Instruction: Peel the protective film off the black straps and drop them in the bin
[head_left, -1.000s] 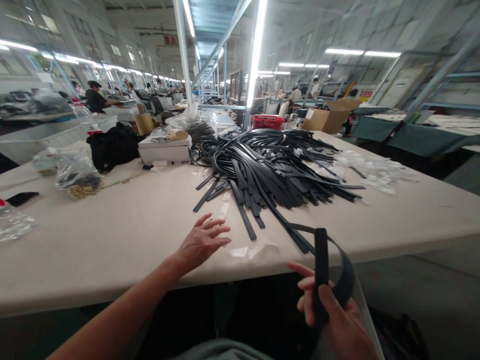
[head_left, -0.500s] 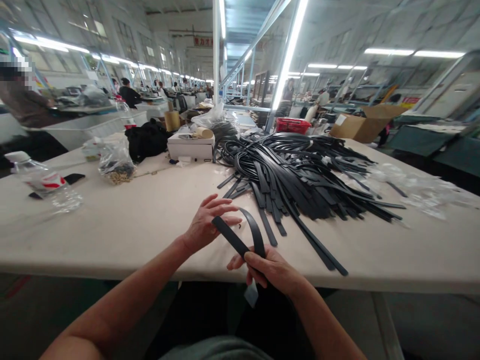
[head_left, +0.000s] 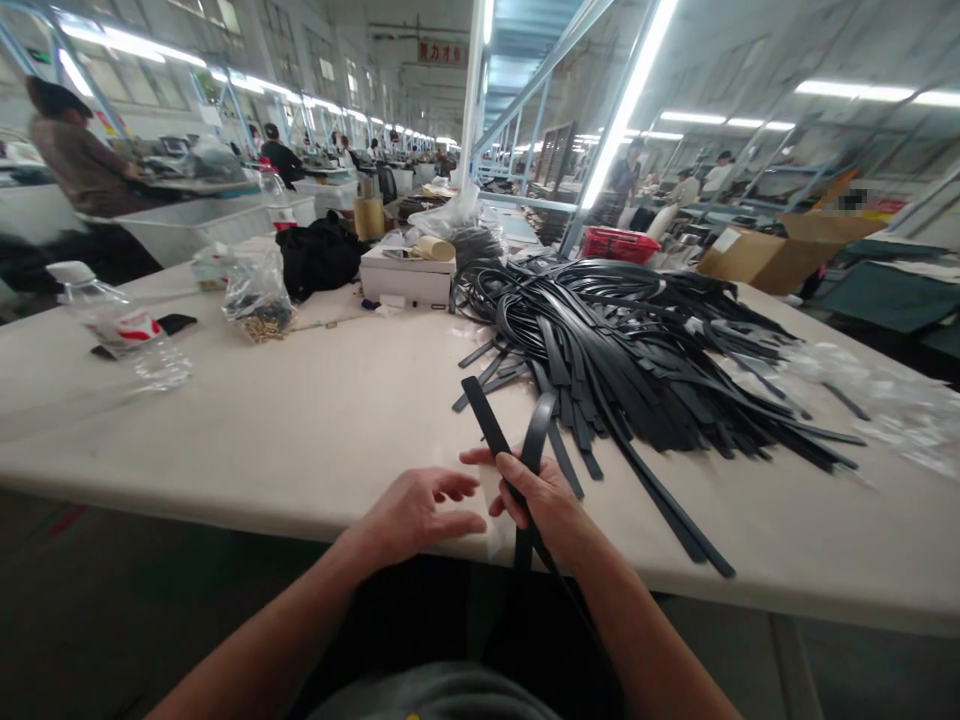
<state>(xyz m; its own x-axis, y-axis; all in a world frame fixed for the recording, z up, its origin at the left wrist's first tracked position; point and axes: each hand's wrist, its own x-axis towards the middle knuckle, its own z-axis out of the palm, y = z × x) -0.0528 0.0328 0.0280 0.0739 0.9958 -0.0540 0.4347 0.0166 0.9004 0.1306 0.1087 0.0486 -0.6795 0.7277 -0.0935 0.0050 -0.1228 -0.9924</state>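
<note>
My right hand [head_left: 541, 498] is closed round a black strap [head_left: 486, 418] that is folded over; one end sticks up and to the left over the table, the other hangs down past the table edge. My left hand [head_left: 418, 512] hovers just left of it at the near edge, with loosely curled fingers held apart, and I see nothing in it. A thin clear plastic piece [head_left: 491, 530] lies between the two hands. A big pile of black straps [head_left: 637, 350] spreads over the table [head_left: 300, 430] right behind my right hand.
On the left lie a water bottle [head_left: 127, 335], a phone, and a plastic bag of small gold parts [head_left: 259, 300]. A black bag [head_left: 319, 255] and white box [head_left: 405, 280] sit further back. Clear plastic sleeves [head_left: 885, 400] lie right. A red basket [head_left: 619, 243], a cardboard box [head_left: 765, 255] and other workers [head_left: 75, 160] are beyond.
My right hand has lifted the strap from below the table edge up onto the table. My left hand has drawn back to the edge beside it. The view has swung left.
</note>
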